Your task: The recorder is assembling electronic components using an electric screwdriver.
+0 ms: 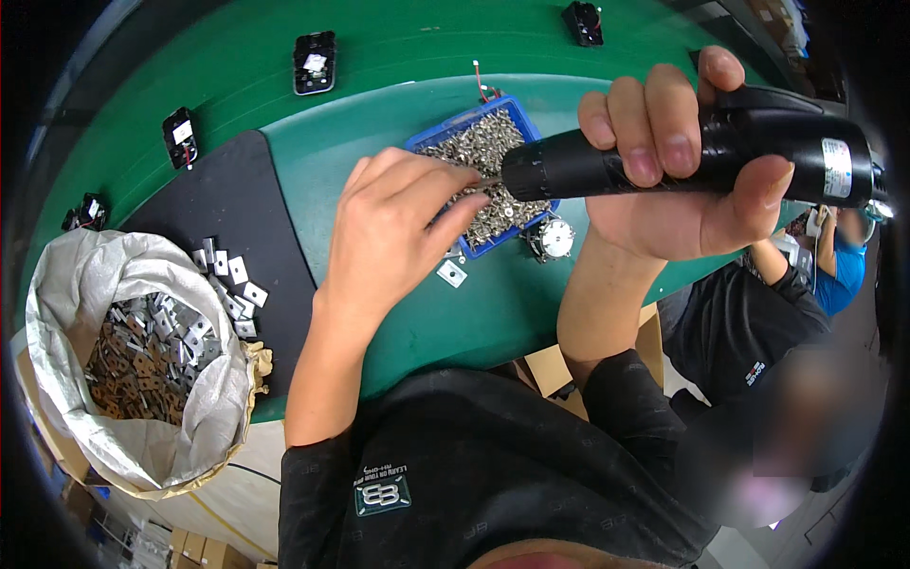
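Right hand (654, 228): grip closed round a black power screwdriver (735, 147), fingers curled over the top, thumb on the side nearer the body. Tool was raised above the tabletop (417, 332), lying roughly level, nose pointing left. Left hand (384, 218) was at the nose, thumb and forefinger at the thin bit (490, 182); couldn't tell if that grip was pinching the bit, a small part on it or nothing, too small to read. Both sat over a blue tray (458, 119) full of small silver screws (493, 133). Round metal part (553, 238) with a white face stood just beside the tray's near right edge; a loose silver plate (452, 273) lay flat near its closest corner. Off to the left, a black mat (242, 185) carried a scatter of silver pieces (234, 280), next to an open white sack (71, 313) holding brown and silver metal parts (142, 360). Black units (315, 63) sat spaced out along the green strip (408, 43) at the far side. Co-worker in black (744, 318) was at the right
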